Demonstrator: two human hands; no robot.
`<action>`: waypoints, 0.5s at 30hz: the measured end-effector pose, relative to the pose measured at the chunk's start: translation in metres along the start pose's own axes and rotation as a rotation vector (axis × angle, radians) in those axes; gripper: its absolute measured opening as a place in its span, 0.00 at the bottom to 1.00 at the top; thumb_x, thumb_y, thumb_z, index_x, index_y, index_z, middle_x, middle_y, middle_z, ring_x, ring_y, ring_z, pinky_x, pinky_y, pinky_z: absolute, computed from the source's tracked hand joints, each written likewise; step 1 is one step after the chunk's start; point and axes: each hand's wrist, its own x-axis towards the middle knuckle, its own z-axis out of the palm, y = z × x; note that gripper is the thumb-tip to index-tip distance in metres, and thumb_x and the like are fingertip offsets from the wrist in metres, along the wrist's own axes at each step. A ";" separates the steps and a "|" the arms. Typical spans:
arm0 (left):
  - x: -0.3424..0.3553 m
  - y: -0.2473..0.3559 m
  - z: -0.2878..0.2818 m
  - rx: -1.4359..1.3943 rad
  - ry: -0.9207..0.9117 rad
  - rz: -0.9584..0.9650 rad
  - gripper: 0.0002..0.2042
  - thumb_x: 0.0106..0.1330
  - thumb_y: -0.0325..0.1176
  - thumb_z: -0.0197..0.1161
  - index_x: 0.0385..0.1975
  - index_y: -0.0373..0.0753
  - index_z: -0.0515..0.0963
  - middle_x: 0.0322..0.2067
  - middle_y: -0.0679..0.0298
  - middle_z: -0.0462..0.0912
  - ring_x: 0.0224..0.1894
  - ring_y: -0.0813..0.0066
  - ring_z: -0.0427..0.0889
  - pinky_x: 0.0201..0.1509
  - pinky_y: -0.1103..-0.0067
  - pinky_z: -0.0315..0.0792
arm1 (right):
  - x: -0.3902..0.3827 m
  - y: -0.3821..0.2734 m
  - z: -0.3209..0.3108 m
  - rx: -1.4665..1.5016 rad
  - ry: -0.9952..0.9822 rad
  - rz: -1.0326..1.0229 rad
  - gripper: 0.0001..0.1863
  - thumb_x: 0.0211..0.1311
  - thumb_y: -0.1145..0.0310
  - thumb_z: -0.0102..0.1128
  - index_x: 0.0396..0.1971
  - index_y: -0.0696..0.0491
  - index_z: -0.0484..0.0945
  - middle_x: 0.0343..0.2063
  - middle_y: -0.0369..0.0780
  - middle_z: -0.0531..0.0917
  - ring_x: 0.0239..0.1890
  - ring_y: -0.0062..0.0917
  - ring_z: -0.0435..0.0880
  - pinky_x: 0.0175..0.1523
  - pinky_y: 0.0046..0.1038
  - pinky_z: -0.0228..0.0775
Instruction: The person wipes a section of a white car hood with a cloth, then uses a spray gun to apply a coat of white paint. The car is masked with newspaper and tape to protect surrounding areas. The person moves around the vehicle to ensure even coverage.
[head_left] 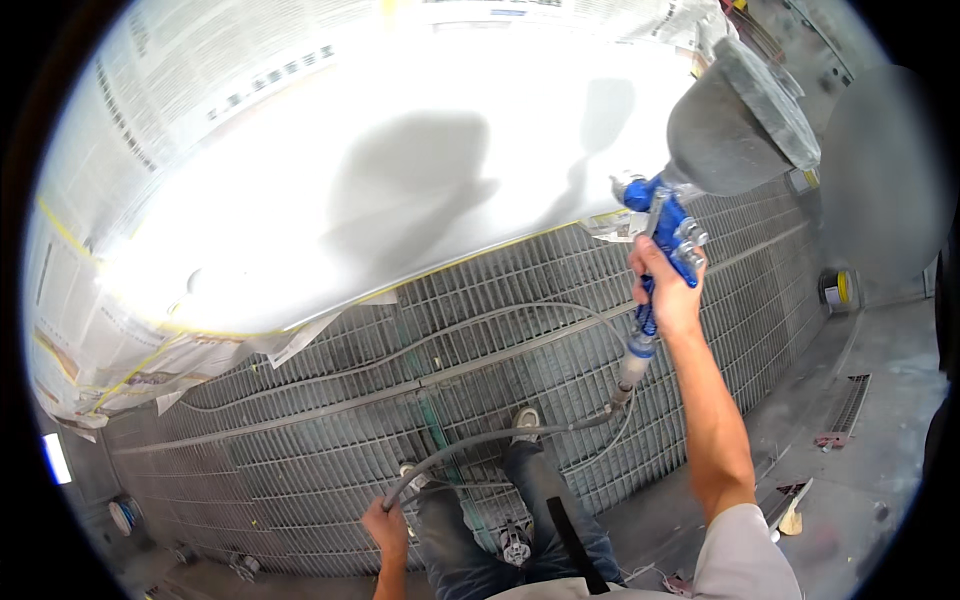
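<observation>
My right hand (668,285) is wrapped round the grip of a blue spray gun (665,215), raised at the right. A large grey paint cup (735,125) with a wide lid sits tilted on top of the gun. From the bottom of its handle a grey air hose (480,437) runs down and left across my legs. My left hand (388,525), low in the view, is closed on that hose. Ahead of the gun is a bright white panel (270,240), edged with yellow tape and newspaper. Shadows of the gun and of me fall on it.
Masking newspaper (200,100) surrounds the panel, its loose edges hanging at the left. I stand on a metal grating floor (350,420), where more hose (440,338) trails. Tins (838,290) stand by the right wall. A blurred grey shape (885,175) covers the far right.
</observation>
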 end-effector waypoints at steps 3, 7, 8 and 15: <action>0.003 0.041 0.040 0.066 -0.025 0.029 0.14 0.58 0.29 0.65 0.17 0.30 0.68 0.13 0.53 0.61 0.18 0.68 0.56 0.22 0.70 0.57 | 0.040 0.012 -0.050 -0.012 0.087 -0.074 0.06 0.64 0.70 0.59 0.32 0.56 0.75 0.19 0.35 0.74 0.16 0.15 0.68 0.16 0.18 0.59; 0.002 0.076 0.084 0.050 -0.064 0.101 0.13 0.58 0.32 0.67 0.19 0.31 0.72 0.13 0.52 0.62 0.16 0.62 0.57 0.22 0.68 0.59 | 0.087 0.028 -0.103 -0.008 0.231 -0.164 0.08 0.64 0.71 0.60 0.26 0.55 0.73 0.18 0.33 0.74 0.15 0.14 0.68 0.15 0.18 0.59; 0.002 0.082 0.091 0.067 -0.063 0.093 0.13 0.58 0.32 0.67 0.20 0.31 0.73 0.13 0.51 0.62 0.16 0.61 0.58 0.22 0.68 0.59 | 0.095 0.032 -0.111 -0.012 0.293 -0.161 0.08 0.65 0.71 0.59 0.26 0.54 0.73 0.19 0.33 0.74 0.14 0.14 0.68 0.15 0.18 0.59; 0.019 0.077 0.090 0.147 -0.053 0.147 0.12 0.60 0.32 0.66 0.21 0.31 0.75 0.15 0.48 0.69 0.16 0.53 0.67 0.23 0.67 0.62 | 0.072 0.060 -0.107 -0.080 0.288 -0.050 0.11 0.63 0.65 0.65 0.28 0.53 0.72 0.19 0.32 0.73 0.15 0.14 0.68 0.16 0.19 0.55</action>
